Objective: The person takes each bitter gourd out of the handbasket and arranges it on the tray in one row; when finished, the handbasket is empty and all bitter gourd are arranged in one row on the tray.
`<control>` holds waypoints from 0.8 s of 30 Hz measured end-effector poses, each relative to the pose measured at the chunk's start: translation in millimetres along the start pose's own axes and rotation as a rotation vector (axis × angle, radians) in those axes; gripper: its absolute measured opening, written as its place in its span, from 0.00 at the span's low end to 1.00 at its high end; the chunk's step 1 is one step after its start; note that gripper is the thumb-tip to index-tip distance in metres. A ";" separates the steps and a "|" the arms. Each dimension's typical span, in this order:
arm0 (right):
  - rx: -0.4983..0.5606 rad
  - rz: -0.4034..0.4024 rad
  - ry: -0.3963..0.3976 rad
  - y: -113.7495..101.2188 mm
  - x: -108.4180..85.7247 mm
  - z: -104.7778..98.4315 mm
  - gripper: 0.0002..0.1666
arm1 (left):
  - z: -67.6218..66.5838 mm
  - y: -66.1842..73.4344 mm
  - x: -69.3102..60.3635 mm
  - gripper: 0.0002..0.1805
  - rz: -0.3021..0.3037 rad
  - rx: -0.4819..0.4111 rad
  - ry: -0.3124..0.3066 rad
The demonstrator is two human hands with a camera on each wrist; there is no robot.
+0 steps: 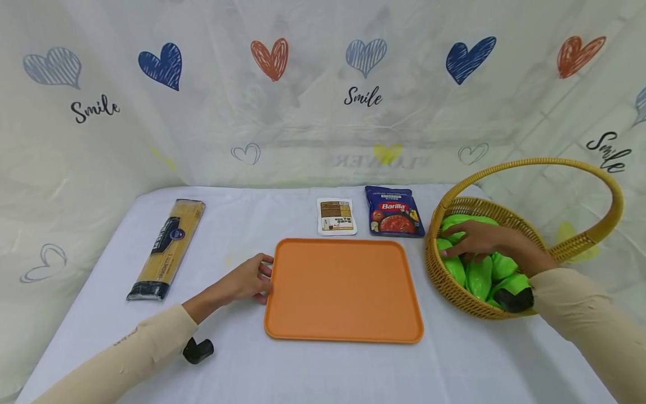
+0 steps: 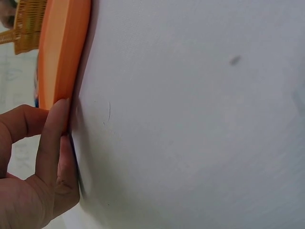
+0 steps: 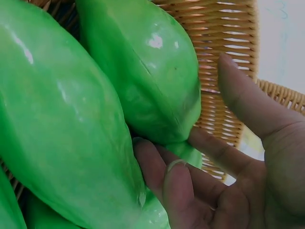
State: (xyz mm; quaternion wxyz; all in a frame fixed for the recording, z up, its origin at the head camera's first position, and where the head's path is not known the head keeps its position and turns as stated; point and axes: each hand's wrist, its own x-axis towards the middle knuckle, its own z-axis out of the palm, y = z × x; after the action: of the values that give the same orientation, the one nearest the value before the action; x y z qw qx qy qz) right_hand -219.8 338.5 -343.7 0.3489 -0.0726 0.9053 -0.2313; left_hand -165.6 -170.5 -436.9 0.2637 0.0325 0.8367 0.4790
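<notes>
Clamped on One Side, Loose on the Other

Worked over a table point(image 1: 348, 373) covered in white. Found a basket point(image 1: 451, 292) beneath and around the right hand point(image 1: 478, 237), with its tall handle point(image 1: 617, 210) arching up beyond and to the right of that hand. Found an orange tray point(image 1: 343, 292) just right of the left hand point(image 1: 247, 278), flat on the table. Clamped that hand on the tray's nearest edge, with the thumb against the outer wall. Saw a packet of spaghetti point(image 1: 166, 249) well to the left of the same hand. Noted green fruit point(image 3: 62, 119), or perhaps peppers, under and beside the right hand. Rested its fingers between two pieces, touching, with the thumb raised well apart; gripped nothing there. Saw a sauce pouch point(image 1: 395, 213) left of and slightly beyond the right hand, and a small white sachet point(image 1: 336, 216) farther left of it.

Judged a slip likeliest at the fruit, given glossy skins and a hold lacking the thumb. Might have dislodged a neighbour by lifting from below in so tight a pile, or tipped the basket by catching the handle. Might also have skewed the tray by tugging too hard on the left.
</notes>
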 end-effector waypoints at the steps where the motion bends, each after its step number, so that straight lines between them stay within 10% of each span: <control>1: 0.002 -0.005 0.002 -0.2 1.0 1.5 0.52 | 0.2 -0.3 0.0 0.37 -0.001 0.002 0.003; 24: 0.005 -0.026 0.066 -7.6 -2.7 5.2 0.54 | 0.9 -3.3 2.3 0.38 0.008 -0.023 -0.008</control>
State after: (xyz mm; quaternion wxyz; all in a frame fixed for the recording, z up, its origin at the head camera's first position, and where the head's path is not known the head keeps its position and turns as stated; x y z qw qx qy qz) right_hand -214.6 330.7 -341.9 0.3160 -0.0759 0.9147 -0.2401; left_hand -166.4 -170.9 -440.9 0.2658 0.0345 0.8298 0.4896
